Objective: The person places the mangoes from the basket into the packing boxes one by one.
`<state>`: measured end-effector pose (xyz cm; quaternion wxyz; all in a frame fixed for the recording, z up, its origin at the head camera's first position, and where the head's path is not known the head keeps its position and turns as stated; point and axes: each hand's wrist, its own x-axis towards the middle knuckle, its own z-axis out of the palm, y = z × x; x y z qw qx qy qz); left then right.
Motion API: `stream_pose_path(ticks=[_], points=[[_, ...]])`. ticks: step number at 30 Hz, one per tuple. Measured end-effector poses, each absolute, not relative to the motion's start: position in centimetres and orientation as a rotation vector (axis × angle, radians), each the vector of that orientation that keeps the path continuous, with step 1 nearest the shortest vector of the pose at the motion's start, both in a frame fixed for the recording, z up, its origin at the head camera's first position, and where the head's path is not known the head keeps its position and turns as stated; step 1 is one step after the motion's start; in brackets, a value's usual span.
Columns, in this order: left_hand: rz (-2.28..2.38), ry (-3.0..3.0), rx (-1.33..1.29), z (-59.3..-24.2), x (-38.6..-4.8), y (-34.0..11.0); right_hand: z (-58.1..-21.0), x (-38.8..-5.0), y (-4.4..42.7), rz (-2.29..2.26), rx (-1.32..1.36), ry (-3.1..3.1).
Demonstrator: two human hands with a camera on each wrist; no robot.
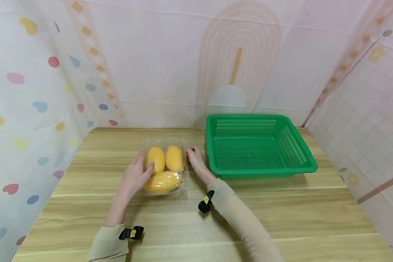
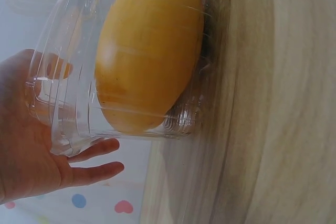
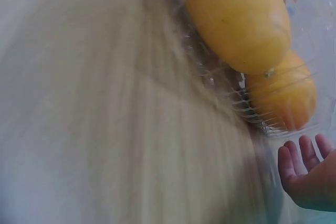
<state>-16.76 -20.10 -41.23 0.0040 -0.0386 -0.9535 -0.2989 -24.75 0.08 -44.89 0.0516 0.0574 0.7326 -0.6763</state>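
Three yellow oval fruits (image 1: 155, 160) lie inside a clear plastic box (image 1: 183, 183) on the wooden table. Its left side is held by my left hand (image 1: 137, 174), the thumb over the top and the fingers along the side. In the left wrist view that hand (image 2: 31, 140) spans the box's edge, with two fingers extended past it. My right hand (image 1: 196, 160) is at the box's upper right edge. The right wrist view shows its fingers (image 3: 310, 153) loosely bent beside the box, with a small gap; its thumb is hidden.
A green plastic basket (image 1: 249, 171) with slotted walls stands on the table just right of my right hand. The wooden table (image 1: 170, 233) reaches back to a patterned curtain (image 1: 150, 65), which also hangs at both sides.
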Motion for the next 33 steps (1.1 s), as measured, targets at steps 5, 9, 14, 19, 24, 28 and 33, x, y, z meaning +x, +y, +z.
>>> stream_pose_path(ticks=[5, 9, 14, 19, 24, 28, 33], points=[[-0.924, -2.997, -0.112, -41.1, -16.7, -20.0, -44.9, -26.1, -0.4, -2.147, 0.252, 2.197], [-0.908, -2.997, -0.122, -41.1, -16.5, -20.0, -44.8, -26.7, -0.6, -2.211, 0.278, 2.143], [-0.894, -2.997, -0.148, -41.0, -16.2, -19.7, -44.8, -26.8, -1.0, -2.28, 0.269, 2.059], [-0.892, -3.001, -0.182, -41.0, -16.0, -19.6, -45.0, -27.0, -1.0, -2.333, 0.367, 2.046], [-0.898, -3.01, -0.196, -41.0, -15.9, -19.3, -45.4, -27.1, -0.7, -2.364, 0.394, 2.059], [-0.899, -3.014, -0.203, -40.9, -15.8, -19.1, -45.3, -27.0, -0.5, -2.341, 0.416, 2.108], [-0.892, -3.019, -0.209, -40.9, -15.7, -19.0, -45.3, -26.7, -0.4, -2.321, 0.39, 2.121]])
